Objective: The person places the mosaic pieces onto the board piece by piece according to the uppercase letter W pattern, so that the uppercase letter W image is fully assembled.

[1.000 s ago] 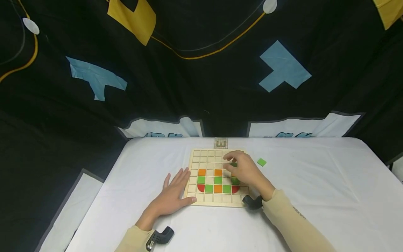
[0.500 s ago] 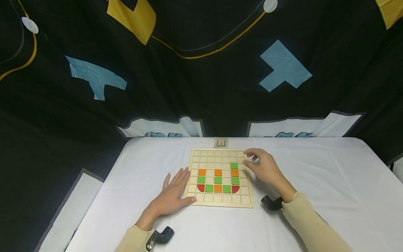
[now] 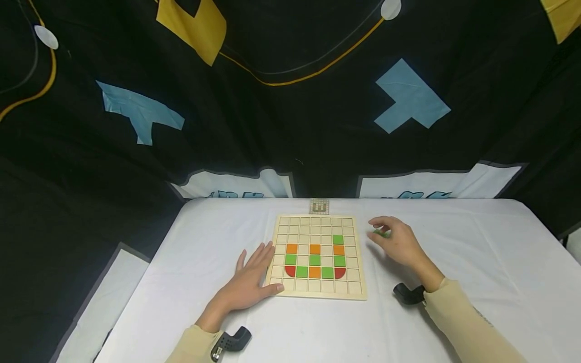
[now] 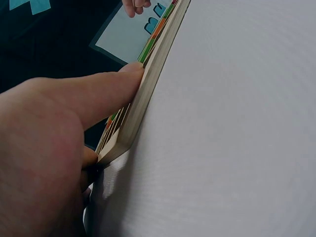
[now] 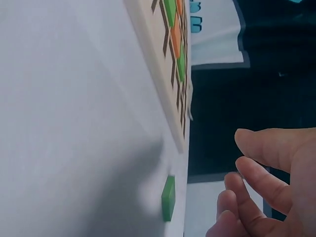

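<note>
On the white table lies a square wooden grid board (image 3: pixel 303 260) with green, orange and red tiles (image 3: pixel 314 260) set in its cells, forming a shape with three uprights. The left hand (image 3: pixel 247 285) lies along the board's left edge with fingers straight; in the left wrist view its thumb (image 4: pixel 111 91) rests on the rim. To the right of the board, the right hand (image 3: pixel 401 245) hovers over a loose green tile (image 5: pixel 169 198). Its thumb and fingers are loosely bent and apart from the tile, which the hand partly covers in the head view.
Behind the board is a small patterned card (image 3: pixel 320 206) with a gridded design. A black curtain (image 3: pixel 290 131) with coloured patches hangs beyond the table's far edge. White cloth (image 3: pixel 463 262) covers the table. Dark wrist devices (image 3: pixel 233 341) sit under both wrists.
The right hand has left the board and moved right to above the loose green tile. A green tile now shows in the upper right of the pattern. The left hand stays put.
</note>
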The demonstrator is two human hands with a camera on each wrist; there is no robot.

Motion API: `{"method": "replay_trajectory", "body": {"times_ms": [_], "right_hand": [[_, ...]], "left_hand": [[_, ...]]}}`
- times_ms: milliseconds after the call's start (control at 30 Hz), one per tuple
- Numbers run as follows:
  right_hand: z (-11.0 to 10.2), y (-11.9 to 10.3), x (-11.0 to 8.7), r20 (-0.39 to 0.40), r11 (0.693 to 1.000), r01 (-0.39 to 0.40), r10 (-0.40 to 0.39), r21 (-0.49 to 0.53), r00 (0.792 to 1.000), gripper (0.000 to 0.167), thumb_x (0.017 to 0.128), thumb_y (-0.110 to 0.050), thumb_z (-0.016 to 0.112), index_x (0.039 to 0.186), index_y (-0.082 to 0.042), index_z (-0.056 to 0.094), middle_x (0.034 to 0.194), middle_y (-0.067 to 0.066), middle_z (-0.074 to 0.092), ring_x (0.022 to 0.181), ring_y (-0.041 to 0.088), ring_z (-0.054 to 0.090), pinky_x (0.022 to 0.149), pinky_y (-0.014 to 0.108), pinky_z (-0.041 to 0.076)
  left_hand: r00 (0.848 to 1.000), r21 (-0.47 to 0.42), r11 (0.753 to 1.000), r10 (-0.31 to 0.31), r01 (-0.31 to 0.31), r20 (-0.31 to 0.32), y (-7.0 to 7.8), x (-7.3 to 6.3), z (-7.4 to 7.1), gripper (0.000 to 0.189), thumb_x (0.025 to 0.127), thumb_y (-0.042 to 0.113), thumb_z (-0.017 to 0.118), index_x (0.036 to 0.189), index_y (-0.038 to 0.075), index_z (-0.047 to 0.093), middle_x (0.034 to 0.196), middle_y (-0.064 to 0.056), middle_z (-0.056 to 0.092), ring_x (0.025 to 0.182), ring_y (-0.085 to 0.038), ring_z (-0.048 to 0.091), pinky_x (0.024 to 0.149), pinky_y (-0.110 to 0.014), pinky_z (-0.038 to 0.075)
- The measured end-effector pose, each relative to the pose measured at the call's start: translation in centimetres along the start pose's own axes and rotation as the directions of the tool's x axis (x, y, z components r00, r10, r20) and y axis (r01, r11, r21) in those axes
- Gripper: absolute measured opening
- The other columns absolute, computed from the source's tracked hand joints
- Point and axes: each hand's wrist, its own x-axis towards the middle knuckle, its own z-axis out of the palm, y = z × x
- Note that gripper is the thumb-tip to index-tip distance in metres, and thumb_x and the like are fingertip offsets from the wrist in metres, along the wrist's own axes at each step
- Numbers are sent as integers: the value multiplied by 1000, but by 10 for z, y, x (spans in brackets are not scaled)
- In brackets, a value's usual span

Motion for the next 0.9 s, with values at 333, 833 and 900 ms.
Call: {"method": "replay_trajectory", "body": {"times_ms": [333, 833, 900], "right_hand": [[-7, 13, 2, 26, 998, -40, 39, 39, 999, 41, 94, -20, 70, 129, -1, 64, 125, 21, 64, 111, 37, 59, 85, 49, 50], [-2, 26, 9, 77, 997, -79, 77, 14, 994, 43, 90, -14, 72, 127, 4, 63, 110, 22, 64, 97, 33, 58, 79, 42, 49], [-1, 26, 9, 83, 996, -85, 84, 2, 993, 43, 89, -14, 72, 126, 5, 63, 110, 22, 64, 97, 32, 58, 79, 43, 49]], "left_hand": [[1000, -4, 1000, -9, 9, 5, 2, -1, -2, 99, 91, 60, 60, 160, 4, 17, 169, -6, 7, 155, -26, 1, 118, -59, -10], [1000, 10, 1000, -12, 12, 6, 2, -1, -2, 99, 92, 61, 60, 160, 4, 17, 169, -6, 7, 155, -25, 1, 118, -58, -10], [1000, 8, 1000, -13, 13, 10, 2, -1, -2, 99, 92, 61, 60, 160, 4, 16, 169, -5, 7, 155, -25, 0, 118, -58, -10]]}}
